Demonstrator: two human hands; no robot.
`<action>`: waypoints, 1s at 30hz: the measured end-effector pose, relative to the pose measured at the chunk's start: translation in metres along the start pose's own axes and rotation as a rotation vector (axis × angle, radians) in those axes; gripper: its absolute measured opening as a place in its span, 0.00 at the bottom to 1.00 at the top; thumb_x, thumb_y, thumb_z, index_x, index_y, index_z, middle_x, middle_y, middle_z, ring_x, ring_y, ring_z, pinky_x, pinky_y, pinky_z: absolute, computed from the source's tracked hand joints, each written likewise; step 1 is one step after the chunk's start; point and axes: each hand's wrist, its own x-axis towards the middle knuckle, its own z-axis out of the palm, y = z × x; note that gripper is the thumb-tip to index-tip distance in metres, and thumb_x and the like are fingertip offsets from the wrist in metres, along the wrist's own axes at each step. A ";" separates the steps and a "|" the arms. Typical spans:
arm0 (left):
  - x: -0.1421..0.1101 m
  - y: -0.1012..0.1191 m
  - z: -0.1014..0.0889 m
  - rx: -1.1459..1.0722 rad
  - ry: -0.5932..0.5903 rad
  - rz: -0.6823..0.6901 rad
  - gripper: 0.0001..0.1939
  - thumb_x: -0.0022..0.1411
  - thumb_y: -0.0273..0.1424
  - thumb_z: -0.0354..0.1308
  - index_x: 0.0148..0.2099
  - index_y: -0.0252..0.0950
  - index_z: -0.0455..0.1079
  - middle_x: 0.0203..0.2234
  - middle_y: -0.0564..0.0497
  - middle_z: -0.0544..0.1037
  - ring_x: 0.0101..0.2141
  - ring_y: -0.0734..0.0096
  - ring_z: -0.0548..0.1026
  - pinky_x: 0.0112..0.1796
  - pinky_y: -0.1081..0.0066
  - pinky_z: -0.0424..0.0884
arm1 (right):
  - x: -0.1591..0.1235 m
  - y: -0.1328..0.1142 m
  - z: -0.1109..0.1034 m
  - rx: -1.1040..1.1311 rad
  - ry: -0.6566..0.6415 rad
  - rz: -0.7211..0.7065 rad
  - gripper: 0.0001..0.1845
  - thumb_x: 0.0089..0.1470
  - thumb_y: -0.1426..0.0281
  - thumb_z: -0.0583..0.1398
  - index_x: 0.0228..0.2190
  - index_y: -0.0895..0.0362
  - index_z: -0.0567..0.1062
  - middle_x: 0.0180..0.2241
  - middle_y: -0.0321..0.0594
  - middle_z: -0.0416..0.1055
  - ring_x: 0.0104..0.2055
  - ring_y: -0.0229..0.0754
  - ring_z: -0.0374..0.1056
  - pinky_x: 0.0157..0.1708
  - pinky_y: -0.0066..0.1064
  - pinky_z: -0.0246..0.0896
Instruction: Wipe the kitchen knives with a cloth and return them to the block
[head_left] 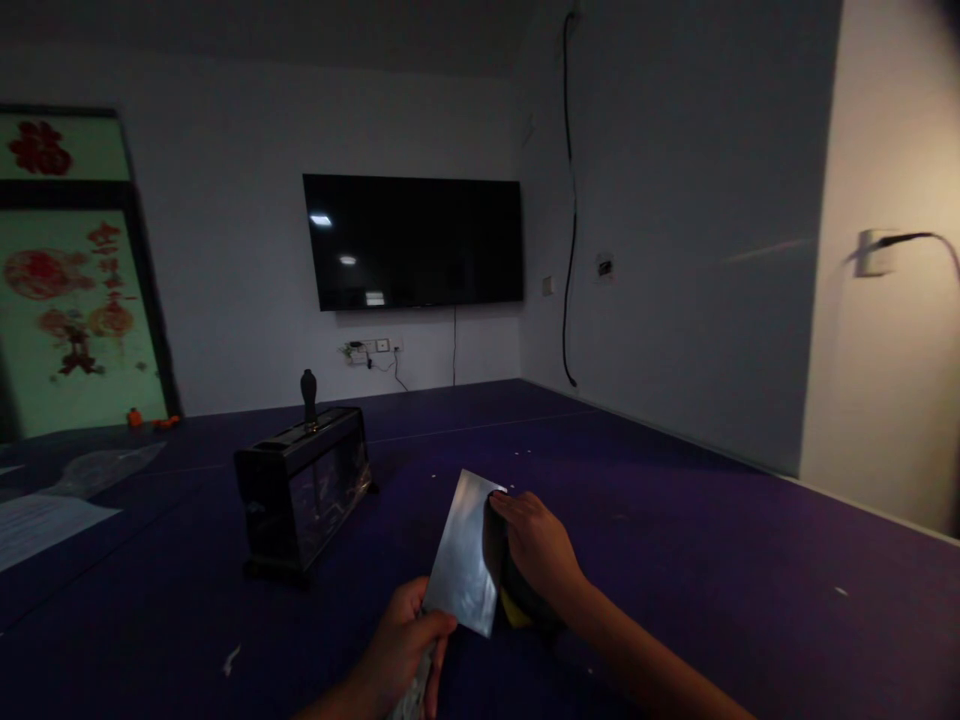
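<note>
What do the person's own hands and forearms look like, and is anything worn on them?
Both the left hand and the right hand are ungloved human hands. The right forearm is bare, with no sleeve, watch or bracelet visible. The dim light hides finer details, such as nail finish.

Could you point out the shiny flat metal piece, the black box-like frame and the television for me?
Shiny flat metal piece [463, 556]: head view, middle of its bright face.
Black box-like frame [269, 508]: head view, its dark end panel.
Television [420, 245]: head view, middle of its screen.
</note>
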 end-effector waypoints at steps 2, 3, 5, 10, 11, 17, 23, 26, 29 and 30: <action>0.001 -0.001 -0.001 -0.015 0.032 0.002 0.11 0.40 0.35 0.53 0.28 0.34 0.61 0.08 0.61 0.62 0.05 0.80 0.58 0.07 0.80 0.50 | -0.001 -0.004 0.002 0.023 -0.004 -0.010 0.25 0.46 0.84 0.47 0.43 0.59 0.72 0.46 0.40 0.69 0.45 0.41 0.63 0.45 0.29 0.56; 0.001 -0.002 -0.001 -0.025 0.048 -0.001 0.11 0.40 0.35 0.53 0.28 0.35 0.60 0.08 0.61 0.61 0.05 0.80 0.58 0.07 0.80 0.50 | -0.002 -0.006 0.003 0.034 -0.006 -0.017 0.24 0.46 0.84 0.47 0.42 0.59 0.72 0.45 0.40 0.69 0.44 0.40 0.63 0.45 0.29 0.56; 0.001 -0.003 -0.003 -0.041 0.073 -0.019 0.12 0.41 0.35 0.53 0.30 0.35 0.60 0.08 0.61 0.62 0.05 0.79 0.58 0.07 0.80 0.51 | -0.005 -0.011 0.004 0.053 -0.019 -0.031 0.24 0.47 0.84 0.47 0.41 0.58 0.73 0.43 0.40 0.70 0.42 0.39 0.65 0.43 0.28 0.57; 0.000 -0.003 -0.004 -0.034 0.111 -0.041 0.14 0.43 0.34 0.51 0.35 0.36 0.59 0.09 0.60 0.64 0.05 0.76 0.60 0.08 0.79 0.51 | -0.009 -0.020 0.005 0.068 -0.051 -0.063 0.24 0.46 0.84 0.47 0.41 0.57 0.73 0.42 0.39 0.71 0.41 0.38 0.65 0.41 0.26 0.58; 0.000 -0.003 -0.004 -0.030 0.113 -0.037 0.15 0.43 0.34 0.50 0.36 0.35 0.58 0.09 0.60 0.64 0.05 0.76 0.60 0.07 0.79 0.51 | -0.009 -0.020 0.005 0.063 -0.047 -0.064 0.24 0.46 0.84 0.47 0.40 0.56 0.73 0.42 0.39 0.71 0.41 0.38 0.65 0.41 0.26 0.58; -0.001 -0.002 -0.002 -0.040 0.023 -0.020 0.14 0.43 0.34 0.52 0.34 0.35 0.59 0.09 0.61 0.63 0.05 0.77 0.60 0.07 0.80 0.51 | -0.004 -0.010 0.004 -0.001 -0.027 -0.030 0.24 0.45 0.85 0.48 0.42 0.58 0.72 0.44 0.40 0.70 0.42 0.40 0.64 0.42 0.27 0.57; -0.004 -0.001 0.000 -0.017 -0.019 -0.018 0.14 0.43 0.36 0.54 0.32 0.35 0.59 0.09 0.62 0.62 0.06 0.80 0.59 0.08 0.81 0.52 | 0.000 0.002 -0.004 -0.020 0.007 0.015 0.24 0.47 0.84 0.47 0.42 0.57 0.72 0.45 0.38 0.70 0.44 0.40 0.63 0.44 0.27 0.56; -0.003 -0.001 0.000 -0.021 -0.010 -0.014 0.14 0.42 0.36 0.55 0.32 0.35 0.59 0.09 0.61 0.63 0.06 0.80 0.59 0.08 0.80 0.51 | 0.001 0.002 -0.004 -0.032 0.002 0.005 0.24 0.47 0.83 0.48 0.43 0.56 0.71 0.45 0.37 0.70 0.44 0.41 0.63 0.44 0.27 0.56; -0.002 -0.002 -0.001 -0.014 -0.005 -0.013 0.12 0.43 0.35 0.55 0.31 0.34 0.60 0.09 0.61 0.62 0.06 0.81 0.58 0.09 0.80 0.51 | 0.001 0.002 -0.003 -0.059 -0.005 0.001 0.24 0.48 0.83 0.48 0.44 0.57 0.71 0.45 0.38 0.69 0.44 0.41 0.62 0.44 0.28 0.56; -0.002 -0.003 -0.001 -0.010 -0.008 -0.012 0.12 0.43 0.35 0.54 0.31 0.34 0.61 0.09 0.61 0.62 0.06 0.81 0.58 0.09 0.80 0.52 | 0.002 0.002 -0.002 -0.070 -0.009 0.001 0.24 0.48 0.83 0.48 0.44 0.58 0.71 0.46 0.39 0.69 0.44 0.41 0.62 0.44 0.28 0.56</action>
